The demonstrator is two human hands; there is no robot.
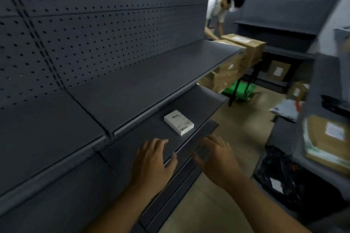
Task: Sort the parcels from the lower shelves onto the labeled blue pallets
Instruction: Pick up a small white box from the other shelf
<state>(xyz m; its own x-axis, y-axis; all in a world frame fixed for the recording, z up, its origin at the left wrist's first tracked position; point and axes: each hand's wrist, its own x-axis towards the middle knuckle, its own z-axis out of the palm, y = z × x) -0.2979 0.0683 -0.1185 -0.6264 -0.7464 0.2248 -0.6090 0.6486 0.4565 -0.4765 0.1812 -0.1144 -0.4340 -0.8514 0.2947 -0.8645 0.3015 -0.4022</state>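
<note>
Both hands out over the lower shelf (151, 130), palms down and empty! The left hand (153, 162) has its fingers spread loosely above the shelf's front edge, and the right hand (216, 159) hovers just past that edge, fingers loosely curled, gripping nothing. A small white box (178, 122) lies flat on the shelf near its front edge, just beyond both hands and touching neither. Further along the aisle, another person (217, 11) bends over brown cartons (244, 47) stacked on a green cart (239, 91).
</note>
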